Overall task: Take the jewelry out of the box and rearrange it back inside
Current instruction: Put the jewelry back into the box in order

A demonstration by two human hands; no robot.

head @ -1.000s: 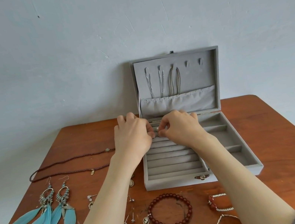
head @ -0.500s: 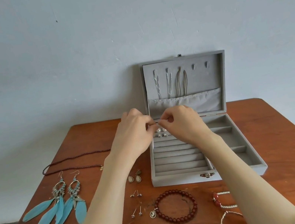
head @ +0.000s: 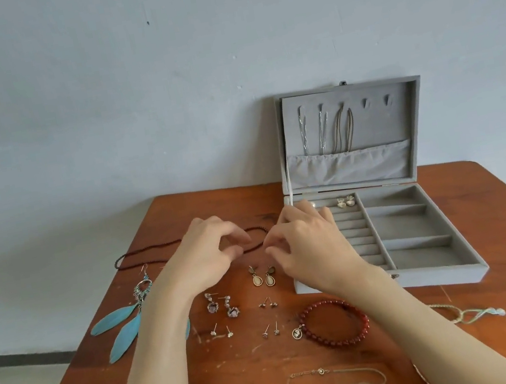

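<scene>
hands are seen over the wooden desk (head: 500, 217), just left of the open grey jewelry box (head: 419, 231). the left hand (head: 209, 259) is held above the dark beaded necklace (head: 141, 252), its fingers loosely curled with thumb and forefinger nearly meeting; nothing can be made out between them. the right hand (head: 307, 246) is placed over the box's near left corner, fingers bent downward, and whether anything is pinched cannot be told. in the box's back ring row a pair of small earrings (head: 346, 201) is seated, and a pearl-like stud is glimpsed just beside the right hand. thin chains (head: 321, 130) are hung from hooks in the upright lid. on the desk between the forearms, teardrop earrings (head: 263, 278), crystal drop earrings (head: 222, 304) and several small studs (head: 267, 304) are laid out. blue feather earrings (head: 123, 324) are found at the left edge, partly hidden by the left forearm. a red bead bracelet (head: 337, 322) with a round charm is laid near the box's front, a fine chain bracelet (head: 335, 379) nearer the viewer, and a pale twisted cord (head: 466, 313) to the right.
</scene>
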